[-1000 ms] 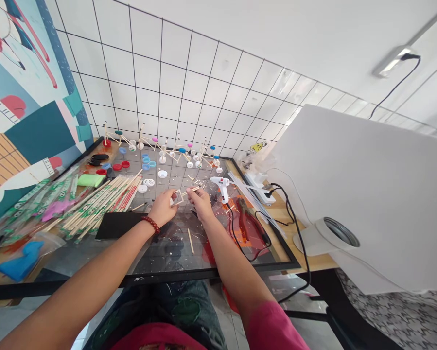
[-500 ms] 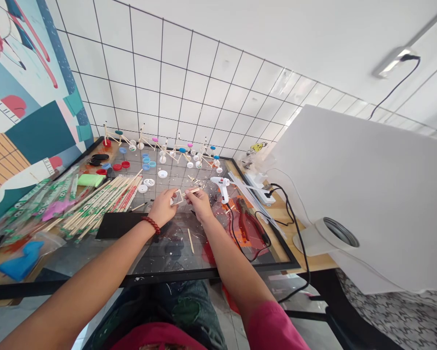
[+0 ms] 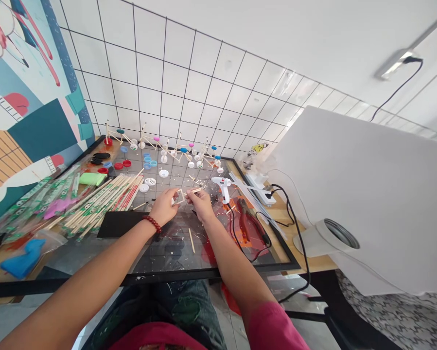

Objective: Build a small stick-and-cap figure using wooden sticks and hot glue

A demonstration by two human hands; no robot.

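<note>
Above the middle of the glass tabletop, my left hand (image 3: 163, 208) pinches a small frame of wooden sticks (image 3: 181, 196). A red bead bracelet (image 3: 152, 223) circles that wrist. My right hand (image 3: 201, 203) is closed on a short wooden stick (image 3: 195, 190), whose left end is close to the frame; whether they touch I cannot tell. Right of my right hand stands a white hot glue gun (image 3: 223, 188). A loose stick (image 3: 191, 240) lies on the glass below my hands. Several small stick bicycles (image 3: 183, 149) with bottle-cap wheels stand along the back.
Many chopsticks (image 3: 105, 204) lie in a heap at the left, beside a black sheet (image 3: 121, 224). Red, blue and white bottle caps (image 3: 146, 166) are scattered behind. Red-handled pliers (image 3: 251, 223) and the glue gun's cord lie right, near a white power strip (image 3: 258, 187).
The view has shifted very slightly. Both hands keep their hold on the frame and the stick, with almost no movement.
</note>
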